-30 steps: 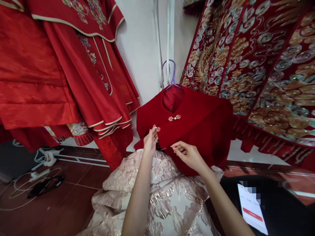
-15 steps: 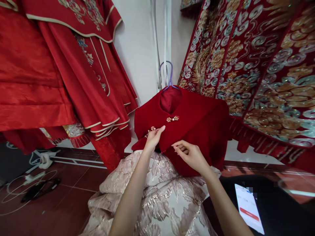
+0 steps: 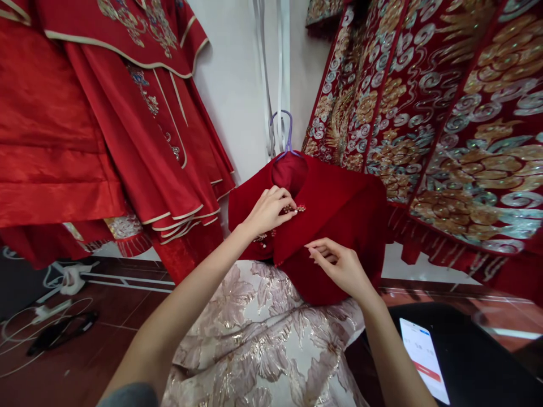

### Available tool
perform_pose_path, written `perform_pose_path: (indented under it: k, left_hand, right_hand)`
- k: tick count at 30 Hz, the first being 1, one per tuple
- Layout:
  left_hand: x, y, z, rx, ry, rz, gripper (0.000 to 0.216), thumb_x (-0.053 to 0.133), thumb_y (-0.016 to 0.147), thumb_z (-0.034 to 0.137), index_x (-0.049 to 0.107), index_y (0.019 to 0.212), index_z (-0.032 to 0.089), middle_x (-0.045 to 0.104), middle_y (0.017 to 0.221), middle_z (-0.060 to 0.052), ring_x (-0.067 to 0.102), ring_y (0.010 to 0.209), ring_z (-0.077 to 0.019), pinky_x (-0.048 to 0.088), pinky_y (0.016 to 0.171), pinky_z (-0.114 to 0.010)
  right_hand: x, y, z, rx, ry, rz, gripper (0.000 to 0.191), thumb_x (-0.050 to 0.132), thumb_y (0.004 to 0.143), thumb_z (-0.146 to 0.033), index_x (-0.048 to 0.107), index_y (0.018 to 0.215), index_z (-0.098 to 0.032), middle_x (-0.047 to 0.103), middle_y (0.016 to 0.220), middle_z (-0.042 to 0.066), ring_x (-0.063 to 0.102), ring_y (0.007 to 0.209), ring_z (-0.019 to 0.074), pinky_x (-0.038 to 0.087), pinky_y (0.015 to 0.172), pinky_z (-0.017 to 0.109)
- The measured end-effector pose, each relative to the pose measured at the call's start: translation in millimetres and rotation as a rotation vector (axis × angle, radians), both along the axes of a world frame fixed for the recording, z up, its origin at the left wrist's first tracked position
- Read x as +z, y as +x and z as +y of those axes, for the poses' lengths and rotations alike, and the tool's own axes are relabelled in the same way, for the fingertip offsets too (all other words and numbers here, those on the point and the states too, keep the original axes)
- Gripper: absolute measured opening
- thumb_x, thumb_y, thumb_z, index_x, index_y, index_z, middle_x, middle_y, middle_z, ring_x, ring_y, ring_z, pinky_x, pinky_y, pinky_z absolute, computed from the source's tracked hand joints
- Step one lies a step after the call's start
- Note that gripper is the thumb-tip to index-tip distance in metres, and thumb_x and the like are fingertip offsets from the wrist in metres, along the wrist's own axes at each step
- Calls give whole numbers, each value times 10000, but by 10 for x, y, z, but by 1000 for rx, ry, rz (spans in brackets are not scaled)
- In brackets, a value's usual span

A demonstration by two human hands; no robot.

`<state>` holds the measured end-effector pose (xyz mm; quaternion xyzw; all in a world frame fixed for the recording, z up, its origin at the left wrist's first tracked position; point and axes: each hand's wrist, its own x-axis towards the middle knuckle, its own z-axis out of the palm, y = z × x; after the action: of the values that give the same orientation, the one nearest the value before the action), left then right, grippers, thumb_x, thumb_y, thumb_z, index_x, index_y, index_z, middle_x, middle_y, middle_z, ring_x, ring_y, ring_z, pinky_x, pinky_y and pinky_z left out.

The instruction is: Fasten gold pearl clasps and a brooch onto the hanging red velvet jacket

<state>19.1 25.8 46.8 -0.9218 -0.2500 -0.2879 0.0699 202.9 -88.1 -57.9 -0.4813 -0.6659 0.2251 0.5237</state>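
Observation:
A dark red velvet jacket (image 3: 339,198) on a purple hanger (image 3: 289,133) lies draped over my lap, its round neck toward the wall. Just below the neckline, my left hand (image 3: 271,210) pinches a beaded flower clasp (image 3: 301,208), partly covering it. Another beaded ornament (image 3: 263,237) shows under my left wrist. My right hand (image 3: 337,264) hovers over the jacket's front panel, thumb and fingertips pressed together. Whatever it pinches, if anything, is too small to make out. Beneath the jacket spreads a cream and pink floral brocade fabric (image 3: 271,350).
Red garments with pale piping (image 3: 139,130) hang on the left. A heavily embroidered fringed garment (image 3: 424,124) hangs on the right. A lit phone (image 3: 424,356) rests on a black seat (image 3: 479,345). Cables and a black object (image 3: 63,333) lie on the tiled floor.
My left hand has moved up and right from the lower ornament to the clasp at the neckline. My right hand stays pinched over the panel. The view has shifted slightly.

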Motion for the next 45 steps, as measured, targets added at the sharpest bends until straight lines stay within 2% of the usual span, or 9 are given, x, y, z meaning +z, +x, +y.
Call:
perform_pose_path:
  k: [12,17,22,25,31,34,38,41,45]
  left_hand:
    - [-14,142,124,-93,-290,-287,103,665,678,175,642,735,258,606,765,-54,528,976,-249,234,1127,-475]
    - [-54,111,159,-128,-108,-201,91,594,787,212,654,834,262,600,778,-46,546,948,-241,208,1147,-455]
    - [43,51,123,-57,29,-95,191,454,881,283,611,927,184,607,922,-95,564,947,-250,248,1102,-440]
    - [104,-35,172,36,22,-42,197,452,849,277,593,893,147,595,932,-139,566,961,-288,268,1057,-474]
    - [27,-257,367,103,-93,-398,278,559,709,226,436,460,216,415,497,-30,600,747,-261,200,1083,-493]
    - [-15,-281,398,220,-40,-529,203,519,721,196,538,519,196,435,472,-24,617,724,-258,157,1106,-501]
    - [21,-237,314,616,50,-194,374,438,811,225,626,1020,-21,665,766,-168,652,876,-302,41,1128,-511]
    - [50,-207,223,829,107,38,536,374,875,294,486,1203,-115,677,937,-255,650,956,-328,-13,1130,-514]
    - [76,-201,169,883,145,72,537,309,909,358,523,1172,-59,695,929,-240,657,958,-338,-46,1126,-544]
  right_hand:
    - [14,-3,8,-26,8,47,255,569,880,-410,681,983,-206,701,853,56,673,751,169,580,646,268]
    - [100,-196,116,-72,133,135,263,546,900,-411,674,1011,-210,677,1014,74,657,876,173,580,717,270]
    - [448,-459,559,-86,393,304,406,498,911,-472,523,1224,-214,558,1293,109,534,1218,190,472,1034,353]
    - [608,-625,809,26,302,229,577,385,923,-578,383,1381,-226,396,1476,110,369,1379,207,340,1139,421]
    - [552,-568,746,-363,199,55,929,453,846,-683,211,1471,-40,194,1519,297,123,1444,394,199,1128,608]
    - [592,-314,652,-521,290,-56,843,436,885,-628,269,1434,-10,331,1431,327,289,1382,403,276,1092,591]
    - [726,24,612,-661,435,-184,638,417,918,-554,403,1358,-92,480,1304,243,442,1266,352,342,1047,572]
    - [759,197,636,-764,475,-294,671,450,894,-559,391,1373,-94,392,1375,245,350,1325,370,294,1070,585]
    - [729,327,777,-768,322,-395,845,450,858,-621,282,1420,-12,266,1449,311,208,1385,438,243,1075,623]
